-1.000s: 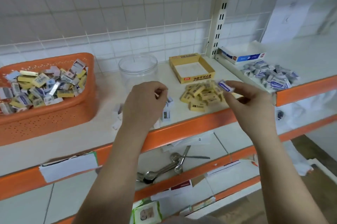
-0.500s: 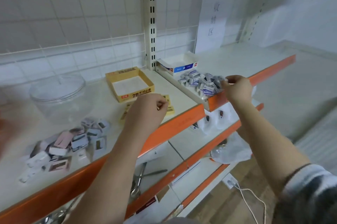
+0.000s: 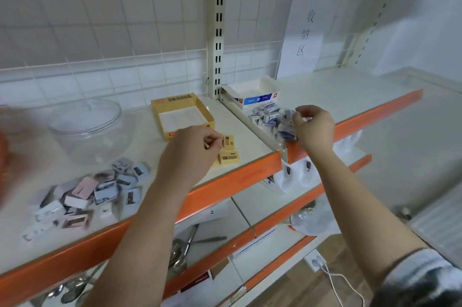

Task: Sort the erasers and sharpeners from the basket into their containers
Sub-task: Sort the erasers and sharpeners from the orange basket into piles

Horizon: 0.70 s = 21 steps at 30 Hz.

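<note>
My right hand (image 3: 313, 129) pinches a blue-and-white eraser (image 3: 290, 114) just above the pile of blue-and-white erasers (image 3: 268, 116) on the right shelf. Behind that pile is their open blue-and-white box (image 3: 252, 96). My left hand (image 3: 195, 149) hovers over the yellow erasers (image 3: 228, 156), fingers curled and pinching a small yellowish piece that looks like an eraser. The open yellow box (image 3: 183, 114) stands just behind. Loose sharpeners (image 3: 92, 191) lie in a heap at the left front. The orange basket (image 3: 3, 154) is a blur at the left edge.
A clear plastic jar (image 3: 87, 129) stands behind the sharpeners. A raised metal divider (image 3: 252, 124) separates the two shelf boards. A paper sign (image 3: 303, 34) hangs on the back grid. Lower shelves hold metal spoons (image 3: 185, 246) and a plastic bag (image 3: 316, 224).
The view has swung right. My right hand carried the blue-and-white eraser from above the yellow pile over to the blue-and-white pile. My left hand stayed by the yellow erasers.
</note>
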Available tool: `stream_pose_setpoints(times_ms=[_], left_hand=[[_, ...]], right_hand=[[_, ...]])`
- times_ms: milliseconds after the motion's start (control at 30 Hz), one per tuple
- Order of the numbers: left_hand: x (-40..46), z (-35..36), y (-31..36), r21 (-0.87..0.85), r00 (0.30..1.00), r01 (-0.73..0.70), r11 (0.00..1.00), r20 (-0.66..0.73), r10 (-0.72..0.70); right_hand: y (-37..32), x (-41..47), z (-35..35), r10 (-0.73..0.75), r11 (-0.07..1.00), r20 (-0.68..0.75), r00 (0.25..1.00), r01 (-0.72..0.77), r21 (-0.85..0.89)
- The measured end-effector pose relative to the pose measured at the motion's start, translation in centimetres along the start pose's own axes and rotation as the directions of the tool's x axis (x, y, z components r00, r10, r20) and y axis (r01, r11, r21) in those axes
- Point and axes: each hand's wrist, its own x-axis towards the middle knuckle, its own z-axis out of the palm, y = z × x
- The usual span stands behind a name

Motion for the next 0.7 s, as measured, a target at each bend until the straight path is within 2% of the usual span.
stream_pose_setpoints(times_ms=[133, 400, 700], left_hand=[[-0.9, -3.6, -0.4, 0.006, 0.991, -0.017, 1.000, -0.134, 0.017], [-4.1, -14.7, -5.7, 0.052, 0.964, 0.053, 0.997, -0.262, -0.037], [-8.9, -26.6, -16.0, 0.241, 0.981, 0.039, 0.970, -0.191, 0.008]], right_hand=[[-4.2, -2.1, 1.4, -0.153, 0.988, 0.169, 0.974, 0.145, 0.061], [-14.5, -10.4, 6.6, -0.352, 0.926, 0.251, 0.901, 0.297, 0.233], [-24.9, -21.9, 15.0, -0.396, 0.899, 0.299, 0.868, 0.301, 0.318]])
